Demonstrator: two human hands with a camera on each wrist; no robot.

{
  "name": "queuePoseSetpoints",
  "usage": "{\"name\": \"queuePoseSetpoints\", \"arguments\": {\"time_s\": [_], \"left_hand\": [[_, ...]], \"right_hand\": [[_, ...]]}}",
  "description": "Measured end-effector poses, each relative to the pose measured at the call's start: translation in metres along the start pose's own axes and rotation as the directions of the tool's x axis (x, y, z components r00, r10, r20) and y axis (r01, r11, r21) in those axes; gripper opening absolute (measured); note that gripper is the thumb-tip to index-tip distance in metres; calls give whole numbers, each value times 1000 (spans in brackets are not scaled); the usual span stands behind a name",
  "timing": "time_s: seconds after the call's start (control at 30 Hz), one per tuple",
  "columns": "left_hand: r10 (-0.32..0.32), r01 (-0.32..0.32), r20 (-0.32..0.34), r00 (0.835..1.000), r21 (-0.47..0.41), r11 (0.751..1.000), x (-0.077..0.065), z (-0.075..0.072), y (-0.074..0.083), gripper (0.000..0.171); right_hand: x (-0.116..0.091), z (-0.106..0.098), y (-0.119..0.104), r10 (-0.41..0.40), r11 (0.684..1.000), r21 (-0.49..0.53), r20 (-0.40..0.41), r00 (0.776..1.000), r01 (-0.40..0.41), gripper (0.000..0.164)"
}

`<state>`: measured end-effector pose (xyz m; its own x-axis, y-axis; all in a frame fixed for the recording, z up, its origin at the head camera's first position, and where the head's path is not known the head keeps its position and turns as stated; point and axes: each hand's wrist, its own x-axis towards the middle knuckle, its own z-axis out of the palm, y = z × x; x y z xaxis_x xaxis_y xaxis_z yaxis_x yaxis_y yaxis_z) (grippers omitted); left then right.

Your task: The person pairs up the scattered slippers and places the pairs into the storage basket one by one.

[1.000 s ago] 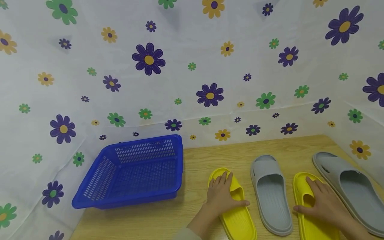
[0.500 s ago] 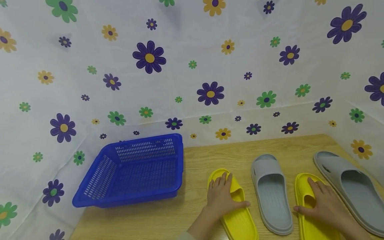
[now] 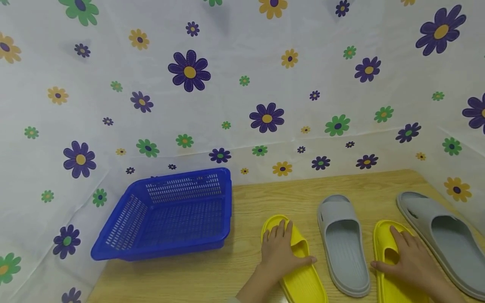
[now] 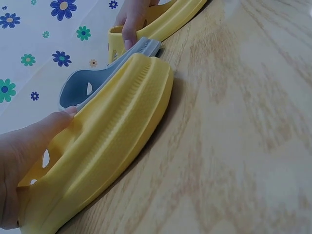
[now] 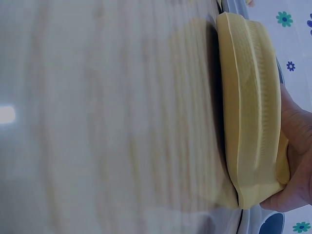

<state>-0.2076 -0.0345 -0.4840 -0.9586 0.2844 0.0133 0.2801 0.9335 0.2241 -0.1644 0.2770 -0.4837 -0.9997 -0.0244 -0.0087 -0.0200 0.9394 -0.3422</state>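
On the wooden table in the head view are two yellow slippers and two grey ones, toes pointing away. My left hand [image 3: 278, 254] grips the left yellow slipper [image 3: 307, 284], fingers over its strap and thumb at its right edge. Likewise my right hand [image 3: 411, 261] holds the other yellow slipper [image 3: 392, 290] across its strap, thumb on the left side. One grey slipper [image 3: 345, 252] lies between the yellow pair. In the left wrist view, the left yellow slipper [image 4: 112, 126] shows its side close over the table. The right wrist view shows the other yellow slipper [image 5: 253, 107] beside the palm.
A blue plastic basket [image 3: 227, 202] with slotted walls stands at the left with nothing in it. The second grey slipper [image 3: 452, 235] lies at the far right, past my right hand. A white flowered cloth [image 3: 212, 113] walls the wooden table [image 3: 261, 198] at the back and sides.
The left hand and its yellow slipper have slid slightly toward the near edge. The right hand and its slipper have shifted a little right and nearer. Both hands keep their hold.
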Motion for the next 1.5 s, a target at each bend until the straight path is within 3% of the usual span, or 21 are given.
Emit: {"name": "queuePoseSetpoints", "arguments": {"time_s": [0.23,1.1,1.37,1.5], "left_hand": [[-18,18,0,1000,10,1000,-6,0,1,113],[-72,73,-35,997,2,997,-14,2,10,110],[-66,66,-25,998,-4,998,-14,2,11,107],[-18,16,-42,999,-33,999,-14,5,8,101]], "right_hand": [[-4,2,-2,25,1000,-7,43,999,-25,112],[-6,2,0,85,996,-2,63,994,-85,120],[-7,2,1,47,999,14,40,998,-47,117],[-7,4,2,5,999,50,10,1000,-6,112]]}}
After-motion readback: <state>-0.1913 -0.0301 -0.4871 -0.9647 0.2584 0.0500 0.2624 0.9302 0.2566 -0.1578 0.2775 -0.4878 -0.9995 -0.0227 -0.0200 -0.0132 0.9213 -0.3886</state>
